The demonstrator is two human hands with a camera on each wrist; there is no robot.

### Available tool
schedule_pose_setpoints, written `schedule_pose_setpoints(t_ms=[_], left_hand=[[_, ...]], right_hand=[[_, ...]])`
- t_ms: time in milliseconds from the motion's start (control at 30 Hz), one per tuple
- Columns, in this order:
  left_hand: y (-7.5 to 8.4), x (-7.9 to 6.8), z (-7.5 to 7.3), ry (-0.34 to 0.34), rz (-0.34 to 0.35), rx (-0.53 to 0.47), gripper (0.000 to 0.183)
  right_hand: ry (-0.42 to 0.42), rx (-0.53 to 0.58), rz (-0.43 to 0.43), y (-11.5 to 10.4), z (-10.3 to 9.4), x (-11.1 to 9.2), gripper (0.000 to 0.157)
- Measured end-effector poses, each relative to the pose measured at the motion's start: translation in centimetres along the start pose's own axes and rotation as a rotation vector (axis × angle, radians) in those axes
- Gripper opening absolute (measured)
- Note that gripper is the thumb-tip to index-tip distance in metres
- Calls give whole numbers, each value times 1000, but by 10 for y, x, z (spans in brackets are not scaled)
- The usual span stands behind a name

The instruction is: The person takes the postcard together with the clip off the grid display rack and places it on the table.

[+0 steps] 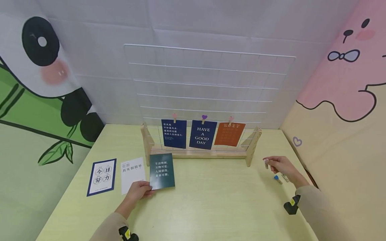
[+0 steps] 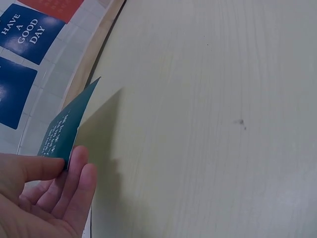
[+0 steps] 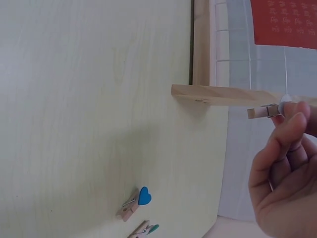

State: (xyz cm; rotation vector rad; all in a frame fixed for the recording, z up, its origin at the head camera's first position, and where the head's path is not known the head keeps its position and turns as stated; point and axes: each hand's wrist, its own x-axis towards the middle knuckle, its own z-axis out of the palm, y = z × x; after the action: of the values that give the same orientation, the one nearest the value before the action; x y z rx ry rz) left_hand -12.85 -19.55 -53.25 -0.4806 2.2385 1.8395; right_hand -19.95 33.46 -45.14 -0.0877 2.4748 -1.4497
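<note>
My left hand (image 1: 138,191) pinches the lower left corner of a dark green card (image 1: 162,171) with white writing. In the left wrist view the green card (image 2: 69,121) is tilted up, its shadow falling on the table. Between thumb and fingertips my right hand (image 1: 281,167) holds a small wooden clothespin (image 3: 265,111) with a pale decoration, beyond the right end of the rack. Just below that hand, a clothespin with a blue heart (image 3: 130,204) and another with a green decoration (image 3: 143,230) lie on the table.
A white wire grid (image 1: 205,85) stands in a wooden base (image 1: 208,154). Clipped to it hang two dark blue cards (image 1: 174,134) (image 1: 203,135) and an orange card (image 1: 230,134). A blue-bordered card (image 1: 102,177) and a white card (image 1: 132,174) lie on the table at left.
</note>
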Motion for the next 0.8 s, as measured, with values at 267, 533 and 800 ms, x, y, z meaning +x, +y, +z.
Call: schedule_pose_setpoints(t_ms=[267, 533, 800], left_hand=[[-2, 0, -2, -12, -29, 2, 25], [-10, 0, -6, -24, -54, 0, 23], [-15, -1, -7, -10, -62, -12, 21]], right_hand=[[-20, -13, 45, 24, -1, 0, 38], [-34, -38, 115, 42, 0, -4, 37], [-20, -49, 150, 58, 7, -2, 33]])
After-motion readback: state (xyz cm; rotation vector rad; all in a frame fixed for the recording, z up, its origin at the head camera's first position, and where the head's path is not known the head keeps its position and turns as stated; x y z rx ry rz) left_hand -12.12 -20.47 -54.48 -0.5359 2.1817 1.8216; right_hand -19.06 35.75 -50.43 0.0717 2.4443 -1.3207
